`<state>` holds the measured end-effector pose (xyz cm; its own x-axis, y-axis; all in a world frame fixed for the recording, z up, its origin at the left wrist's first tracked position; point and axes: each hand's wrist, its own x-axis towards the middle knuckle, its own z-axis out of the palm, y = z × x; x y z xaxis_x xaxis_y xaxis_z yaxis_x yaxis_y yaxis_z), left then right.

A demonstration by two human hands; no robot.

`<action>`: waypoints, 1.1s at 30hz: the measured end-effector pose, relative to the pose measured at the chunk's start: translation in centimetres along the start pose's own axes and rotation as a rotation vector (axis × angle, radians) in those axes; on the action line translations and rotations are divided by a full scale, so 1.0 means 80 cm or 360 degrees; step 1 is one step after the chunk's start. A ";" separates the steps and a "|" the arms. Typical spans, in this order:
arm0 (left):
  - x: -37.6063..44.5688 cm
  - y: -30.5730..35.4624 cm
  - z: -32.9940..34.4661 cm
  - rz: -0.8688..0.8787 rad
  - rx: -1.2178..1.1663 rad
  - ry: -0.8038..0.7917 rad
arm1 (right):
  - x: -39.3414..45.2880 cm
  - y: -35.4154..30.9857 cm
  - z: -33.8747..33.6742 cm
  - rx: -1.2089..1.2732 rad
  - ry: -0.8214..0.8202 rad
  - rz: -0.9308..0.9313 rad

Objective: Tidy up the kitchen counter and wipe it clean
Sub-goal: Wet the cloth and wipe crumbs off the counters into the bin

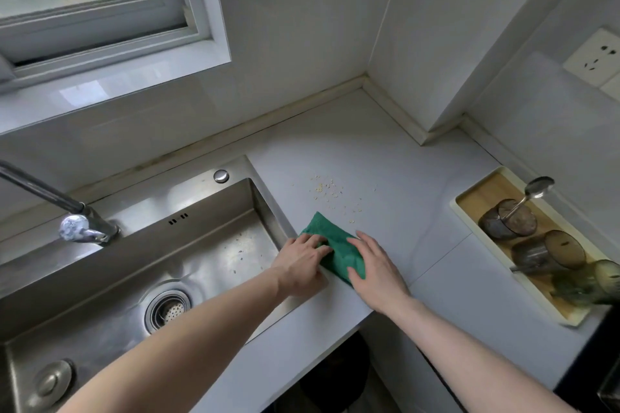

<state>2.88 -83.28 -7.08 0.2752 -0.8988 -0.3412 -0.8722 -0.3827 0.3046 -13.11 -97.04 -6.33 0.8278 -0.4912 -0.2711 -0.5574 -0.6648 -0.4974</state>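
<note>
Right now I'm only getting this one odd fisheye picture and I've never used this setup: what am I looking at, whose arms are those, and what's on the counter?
There is no machine here. A person wears a wide-angle camera on the head, looking down, so the two bare arms coming in from the bottom are their own. This is the only view.

The left hand and the right hand both press on a folded green cloth lying on the pale counter, next to the steel sink. Neither hand has a closed grip on it; the fingers lie mostly flat.

Just beyond the cloth is a scatter of small crumbs, not yet wiped. A few specks lie in the sink too. At the right stands a tray holding dark glass cups, one with a spoon in it.
</note>
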 end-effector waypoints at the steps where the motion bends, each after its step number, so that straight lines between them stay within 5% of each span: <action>1: 0.001 -0.002 -0.003 0.0010 -0.0043 -0.0003 | 0.005 -0.007 0.010 -0.0011 -0.0053 0.0032; 4: -0.005 -0.010 -0.016 0.0034 -0.0238 -0.0010 | 0.016 -0.014 0.041 -0.0248 -0.0207 0.0004; 10: -0.063 -0.006 -0.007 -0.0092 -0.0588 0.0429 | 0.004 0.017 0.045 -0.0466 -0.0016 -0.0085; 15: -0.149 0.034 0.041 -0.0188 -0.0802 0.0506 | -0.050 0.048 0.041 -0.0528 -0.0025 -0.0070; 24: -0.243 0.120 0.118 -0.0570 -0.0832 0.0654 | -0.096 0.082 0.038 -0.0726 -0.0043 -0.0566; 33: -0.302 0.221 0.221 -0.1018 -0.1006 0.0538 | -0.208 0.101 0.022 -0.0066 0.0076 -0.0705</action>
<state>-26.36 -64.58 -9.20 0.8117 -0.4561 -0.3650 -0.1643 -0.7779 0.6066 -31.29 -93.22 -7.31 0.9839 -0.1789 -0.0009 -0.1528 -0.8382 -0.5235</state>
